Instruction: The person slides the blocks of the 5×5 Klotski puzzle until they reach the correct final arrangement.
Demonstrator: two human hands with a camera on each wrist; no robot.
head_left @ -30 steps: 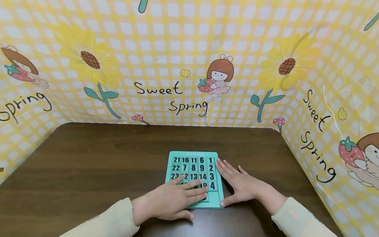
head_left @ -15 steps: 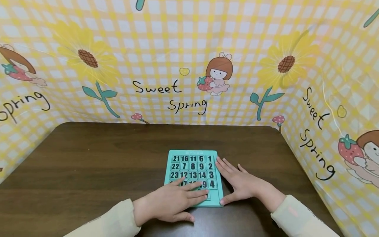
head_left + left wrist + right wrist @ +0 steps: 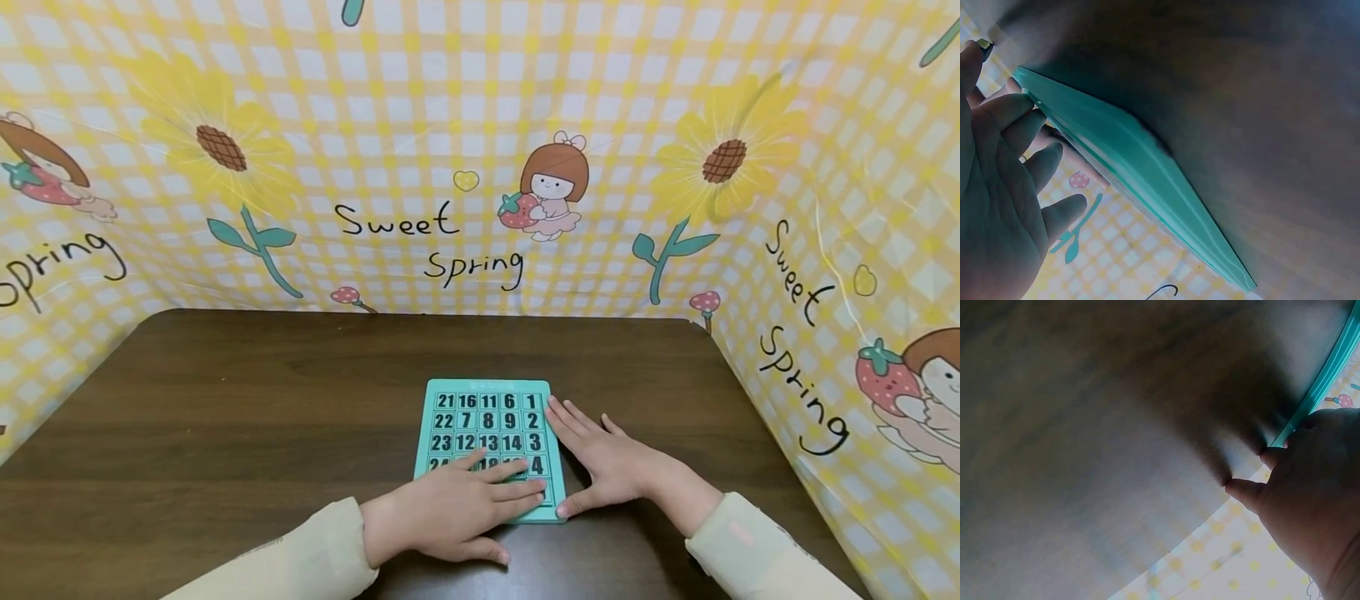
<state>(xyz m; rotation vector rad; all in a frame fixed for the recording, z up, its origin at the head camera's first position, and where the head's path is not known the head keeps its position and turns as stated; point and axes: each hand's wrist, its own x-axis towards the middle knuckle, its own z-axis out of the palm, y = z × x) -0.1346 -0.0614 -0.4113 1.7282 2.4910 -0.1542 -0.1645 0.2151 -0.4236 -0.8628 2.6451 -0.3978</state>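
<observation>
A turquoise number slide puzzle (image 3: 450, 386) lies flat on the table, numbered tiles facing up. My left hand (image 3: 457, 508) reaches over its lower part with fingers spread and nearly straight, the fingertips on the bottom rows. That hand covers much of the lowest row and part of the row above. Visible tiles include the 13 tile (image 3: 488, 442) and the 4 tile (image 3: 536, 465). Along the right side of the frame rests my right hand (image 3: 611, 462), fingers extended against the edge and thumb at the lower right corner. The left wrist view shows the puzzle's side (image 3: 1129, 144) beyond the fingers.
The brown wooden table (image 3: 247, 400) stretches out around the puzzle. A yellow checked cloth (image 3: 420, 125) with flowers and lettering hangs behind it and along both sides.
My left hand has slid to the right across the bottom row, and the edge of a tile under its fingers has shifted right too. My right hand stays at the frame.
</observation>
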